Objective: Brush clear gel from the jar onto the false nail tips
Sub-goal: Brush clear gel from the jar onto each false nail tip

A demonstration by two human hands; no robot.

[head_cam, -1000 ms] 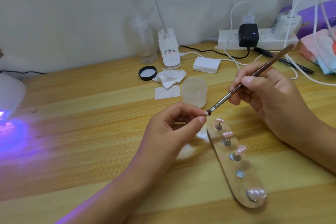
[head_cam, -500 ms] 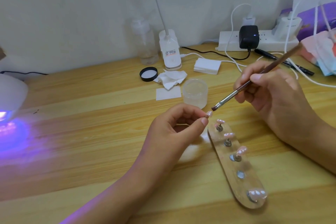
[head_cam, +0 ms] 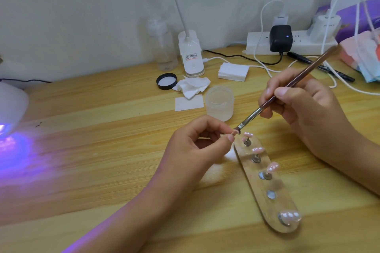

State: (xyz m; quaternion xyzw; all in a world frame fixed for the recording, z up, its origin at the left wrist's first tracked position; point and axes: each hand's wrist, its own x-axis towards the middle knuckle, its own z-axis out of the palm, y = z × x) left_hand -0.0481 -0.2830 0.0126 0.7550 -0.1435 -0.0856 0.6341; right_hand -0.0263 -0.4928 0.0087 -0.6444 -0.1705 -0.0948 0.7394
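Across the bench (head_cam: 102,150), largest item first, we list:

- Curing lamp (head_cam: 10,107), at the far left edge, lit and throwing violet light over the wood.
- Our right hand (head_cam: 304,109), fingers curled round a brush (head_cam: 273,98) gripped like a pen, low on the handle.
- Our left hand (head_cam: 197,150), thumb and forefinger pinching one false nail tip (head_cam: 233,133), held just above the top end of the holder.
- Oval holder (head_cam: 265,207), lying between our forearms, with four tips (head_cam: 272,166) on pegs and one socket (head_cam: 271,194) bare.
- Jar (head_cam: 219,107) of clear gel, open, standing just behind the left fingers. Its black lid (head_cam: 166,81) lies further back beside crumpled wipes (head_cam: 192,86).
- Brush bristles, touching the pinched tip.

Risks, in our judgement:

- The pinch sits so close to the bristles that gel may run onto our fingertips or flood the tip's edge.
- A slick tip may slip out of the pinch.
- The jar stands uncovered with the lamp lit, so stray light could thicken the gel.
- The right forearm passes just beside the holder and could knock a tip off its peg.
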